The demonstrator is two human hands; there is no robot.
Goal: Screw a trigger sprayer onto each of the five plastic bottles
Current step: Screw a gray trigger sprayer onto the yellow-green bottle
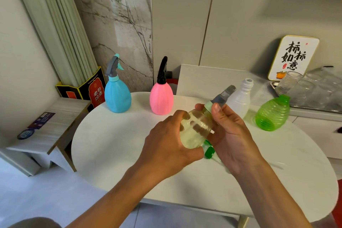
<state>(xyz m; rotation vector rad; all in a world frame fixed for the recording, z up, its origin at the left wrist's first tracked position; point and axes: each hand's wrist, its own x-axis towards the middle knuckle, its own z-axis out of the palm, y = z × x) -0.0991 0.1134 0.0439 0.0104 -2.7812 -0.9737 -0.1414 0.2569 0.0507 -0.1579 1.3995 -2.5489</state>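
- Head view: my left hand [166, 146] grips the clear bottle [196, 129], fingers curled around it.
- My right hand [229, 133] pinches its grey sprayer [223, 96] collar above the counter [111, 144].

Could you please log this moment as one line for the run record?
left hand: grips clear yellowish plastic bottle | right hand: grips its pale-green sprayer collar | done: blue bottle, pink bottle
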